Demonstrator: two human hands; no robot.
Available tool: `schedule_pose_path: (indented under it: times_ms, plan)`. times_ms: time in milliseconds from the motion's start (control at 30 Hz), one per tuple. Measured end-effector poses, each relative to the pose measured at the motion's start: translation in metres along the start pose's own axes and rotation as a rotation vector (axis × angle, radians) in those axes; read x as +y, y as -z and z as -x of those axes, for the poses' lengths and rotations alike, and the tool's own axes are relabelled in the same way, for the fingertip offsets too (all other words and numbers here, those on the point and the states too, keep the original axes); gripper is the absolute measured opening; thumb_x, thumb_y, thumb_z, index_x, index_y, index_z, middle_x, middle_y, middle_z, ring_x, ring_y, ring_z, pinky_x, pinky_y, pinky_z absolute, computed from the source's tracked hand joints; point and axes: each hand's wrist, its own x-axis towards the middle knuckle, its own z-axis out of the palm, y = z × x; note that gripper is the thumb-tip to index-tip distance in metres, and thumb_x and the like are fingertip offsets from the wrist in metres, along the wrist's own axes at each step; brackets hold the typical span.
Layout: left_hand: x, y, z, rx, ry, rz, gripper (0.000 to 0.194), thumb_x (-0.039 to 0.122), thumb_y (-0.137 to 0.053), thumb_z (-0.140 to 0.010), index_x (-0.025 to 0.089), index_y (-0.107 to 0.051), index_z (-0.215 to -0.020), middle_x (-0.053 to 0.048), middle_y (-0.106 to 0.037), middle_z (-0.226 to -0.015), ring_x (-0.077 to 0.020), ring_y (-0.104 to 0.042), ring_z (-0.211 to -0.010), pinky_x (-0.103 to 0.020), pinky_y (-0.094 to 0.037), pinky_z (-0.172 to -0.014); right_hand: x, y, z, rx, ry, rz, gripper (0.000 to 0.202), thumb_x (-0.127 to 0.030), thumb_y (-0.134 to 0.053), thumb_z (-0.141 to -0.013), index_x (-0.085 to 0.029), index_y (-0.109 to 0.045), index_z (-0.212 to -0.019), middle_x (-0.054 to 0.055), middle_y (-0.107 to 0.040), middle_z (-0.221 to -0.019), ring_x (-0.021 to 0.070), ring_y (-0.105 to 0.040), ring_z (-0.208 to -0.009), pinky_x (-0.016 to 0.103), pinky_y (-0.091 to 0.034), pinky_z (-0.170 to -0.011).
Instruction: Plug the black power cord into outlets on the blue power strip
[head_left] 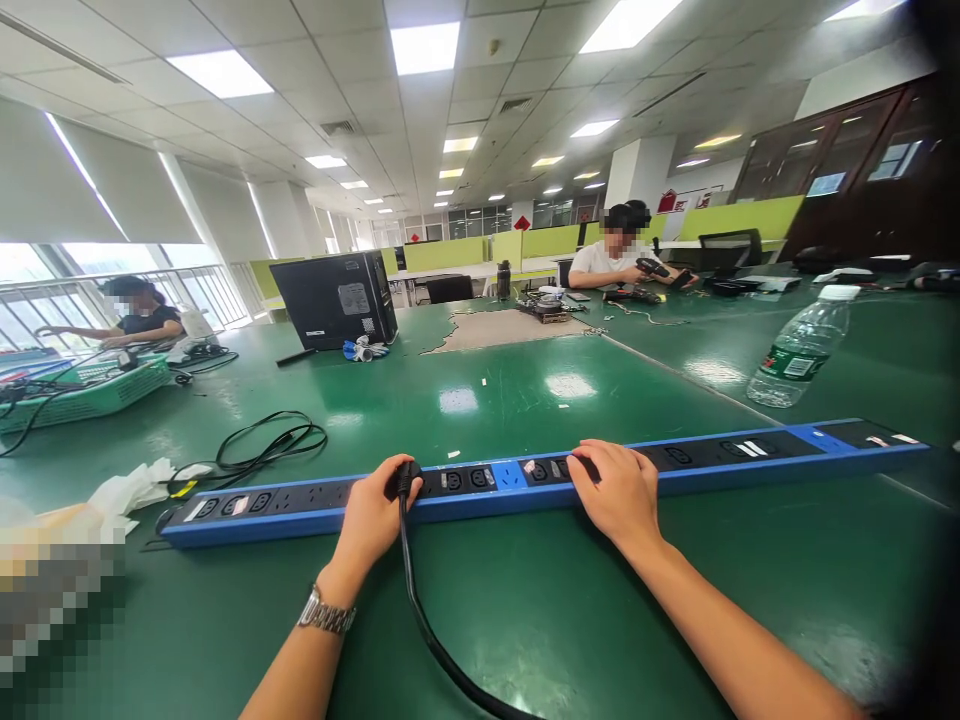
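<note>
A long blue and black power strip (442, 512) lies across the green table before me, with rows of sockets along its top. My left hand (373, 505), a metal watch (327, 612) on its wrist, grips a black plug (407, 478) at the strip's sockets; whether the plug is fully seated I cannot tell. From that plug a thick black cable (427, 620) runs down toward the bottom edge. My right hand (616, 490) rests over the strip right of the middle, fingers curled on its far edge and partly hidden.
Beyond the strip's right half stands a water bottle (802, 350). A coiled black cord (277, 440) lies behind its left end. Farther back are a black computer case (336, 300), gloves (365, 349) and a green basket (97, 395). Two people sit at the table, one left (146, 320), one right (611, 258).
</note>
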Motion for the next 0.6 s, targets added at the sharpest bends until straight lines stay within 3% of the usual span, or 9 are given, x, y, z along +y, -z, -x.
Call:
schedule_pose_path:
  times_ms: [233, 400, 600]
  plan:
    - [-0.001, 0.002, 0.005, -0.001, -0.003, -0.014, 0.038, 0.046, -0.055, -0.083, 0.019, -0.065, -0.108, -0.004, -0.072, -0.085, -0.0195, -0.065, -0.075, -0.03, -0.05, -0.073, -0.002, 0.001, 0.0, -0.009, -0.02, -0.011, 0.025, -0.038, -0.048, -0.09, -0.023, -0.068, -0.089, 0.006, -0.074, -0.104, 0.0249, -0.063, -0.104, 0.046, -0.032, -0.098]
    - [-0.006, 0.01, 0.006, 0.03, 0.036, 0.031, 0.04, 0.048, -0.058, -0.081, 0.019, -0.065, -0.106, -0.005, -0.073, -0.09, -0.021, -0.067, -0.081, -0.032, -0.052, -0.078, -0.001, 0.001, 0.001, -0.008, -0.022, -0.005, 0.024, -0.037, -0.049, -0.09, -0.022, -0.067, -0.089, 0.007, -0.074, -0.104, 0.0246, -0.063, -0.104, 0.045, -0.032, -0.098]
    - [-0.005, 0.01, 0.007, -0.024, 0.001, 0.063, 0.039, 0.048, -0.06, -0.08, 0.019, -0.065, -0.106, -0.005, -0.073, -0.091, -0.0212, -0.068, -0.082, -0.032, -0.053, -0.078, -0.002, 0.001, 0.002, -0.001, -0.032, -0.006, 0.022, -0.035, -0.05, -0.089, -0.022, -0.068, -0.088, 0.006, -0.074, -0.104, 0.0235, -0.062, -0.103, 0.044, -0.032, -0.097]
